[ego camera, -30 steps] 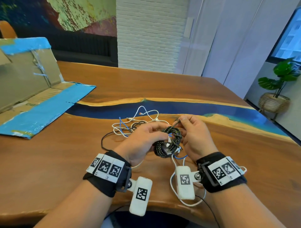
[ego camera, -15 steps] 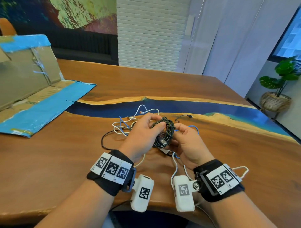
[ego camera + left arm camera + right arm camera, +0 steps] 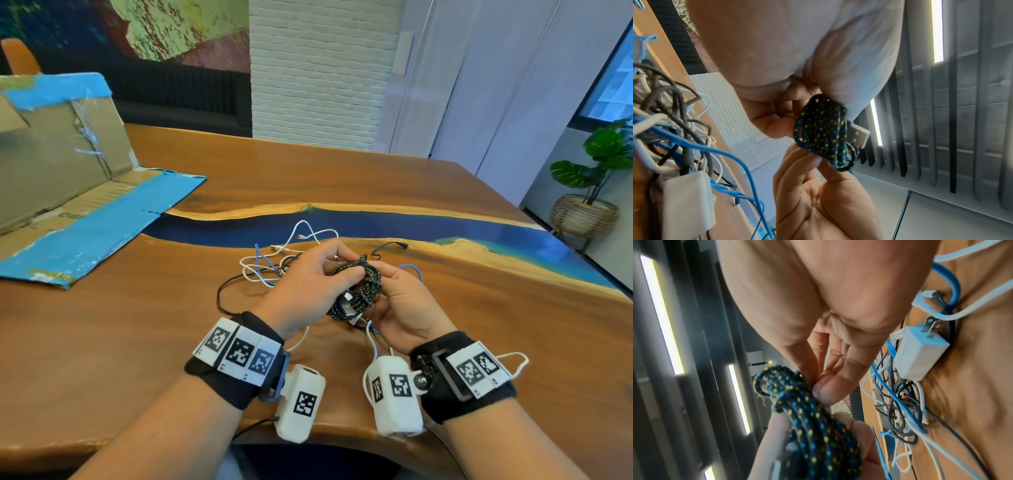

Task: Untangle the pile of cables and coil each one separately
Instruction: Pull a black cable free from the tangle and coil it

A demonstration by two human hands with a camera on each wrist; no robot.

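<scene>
Since a second ago both hands have rolled the braided cable coil [image 3: 361, 284] over: right hand [image 3: 399, 308] went from knuckles-up to palm-up under it, left hand [image 3: 305, 284] now sits on top. Coil is held up off the tabletop [image 3: 445, 342], between the two hands, above the near edge of the loose cable pile [image 3: 274, 260]

Grip state: left thumb and fingers curl round the top strands of the coil [image 3: 822, 134], with its USB plug [image 3: 859, 134] sticking out at the near end. Right fingertips [image 3: 828, 392] pinch the wrapped far end of the bundle [image 3: 807, 418], rest of that hand cradles it from below

Relation that matters, as I read it: coil's long axis runs near-to-far between the palms, tilted right at the far end. Pile lies just beyond and left of it, so the left hand is nearer for the next cable. I'd judge this coil about finished; setting it down to the right, well apart from the pile, keeps it clear

White charger [image 3: 918, 356], blue cable [image 3: 260, 263] and thin black cable [image 3: 222, 294] are not yet sorted
</scene>
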